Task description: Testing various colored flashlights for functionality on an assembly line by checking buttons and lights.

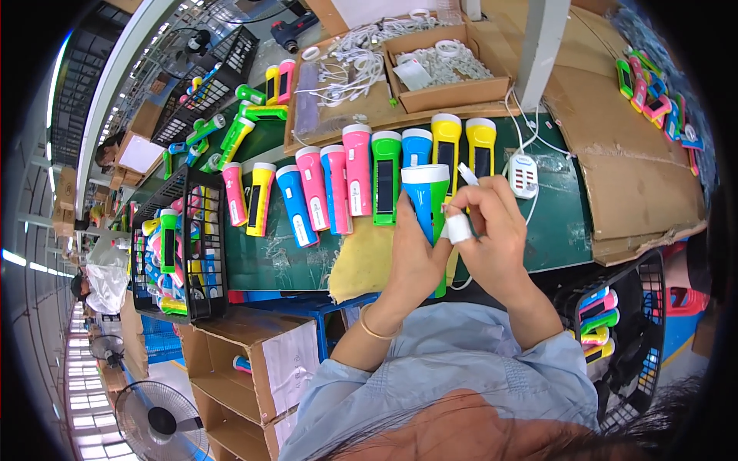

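My left hand [413,270] is closed round a blue and green flashlight [420,201] with a white head, held upright over the table's near edge. Close against its right side, my right hand [496,234] pinches a white USB cable [467,175], whose plug sticks up above the fingers. A white band [459,228] shows at the right thumb; whether it is tape or part of the cable I cannot tell. Beyond my hands, several flashlights stand in a row, among them a green one [386,180], a pink one [357,169] and a yellow one [481,146].
A black crate [219,253] full of flashlights stands at left, another black crate [653,307] at right. Behind the row are a cardboard box [453,96] of white cables and a white multi-port charger [523,177]. Yellow foam [357,265] lies on the green table [557,223].
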`<state>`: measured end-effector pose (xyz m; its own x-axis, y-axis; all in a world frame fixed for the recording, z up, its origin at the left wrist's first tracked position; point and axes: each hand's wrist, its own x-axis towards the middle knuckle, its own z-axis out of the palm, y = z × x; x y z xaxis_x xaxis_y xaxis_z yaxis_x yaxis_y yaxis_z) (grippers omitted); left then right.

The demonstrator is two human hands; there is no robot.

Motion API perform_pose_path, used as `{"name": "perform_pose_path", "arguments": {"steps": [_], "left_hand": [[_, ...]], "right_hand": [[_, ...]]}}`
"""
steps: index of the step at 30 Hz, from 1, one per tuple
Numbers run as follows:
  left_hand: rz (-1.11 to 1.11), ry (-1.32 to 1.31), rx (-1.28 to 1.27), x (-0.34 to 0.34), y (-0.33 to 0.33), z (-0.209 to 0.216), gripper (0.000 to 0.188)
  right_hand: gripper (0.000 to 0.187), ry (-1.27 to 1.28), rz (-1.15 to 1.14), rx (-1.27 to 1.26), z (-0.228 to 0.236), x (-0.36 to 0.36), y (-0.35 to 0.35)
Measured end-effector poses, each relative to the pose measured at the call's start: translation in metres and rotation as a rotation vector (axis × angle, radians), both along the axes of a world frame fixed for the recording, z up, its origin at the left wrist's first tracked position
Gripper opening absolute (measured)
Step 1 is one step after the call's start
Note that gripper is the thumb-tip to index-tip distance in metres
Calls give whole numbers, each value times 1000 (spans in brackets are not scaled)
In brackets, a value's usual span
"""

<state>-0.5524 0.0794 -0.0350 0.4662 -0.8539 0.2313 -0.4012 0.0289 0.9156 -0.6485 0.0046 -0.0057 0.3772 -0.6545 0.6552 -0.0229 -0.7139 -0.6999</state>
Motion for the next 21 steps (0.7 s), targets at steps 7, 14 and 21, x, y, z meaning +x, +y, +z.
{"name": "perform_pose_path", "arguments": {"steps": [7, 14, 21], "left_hand": [[160, -132, -134, 18, 2, -4, 55], [173, 137, 11, 19, 10, -5, 63], [186, 217, 104, 18, 19, -1, 63]], "right_hand": [[13, -113, -98, 97, 8, -6, -48], [11, -209, -440, 100, 10, -15, -173], [13, -179, -544, 19, 26, -8, -216]]}}
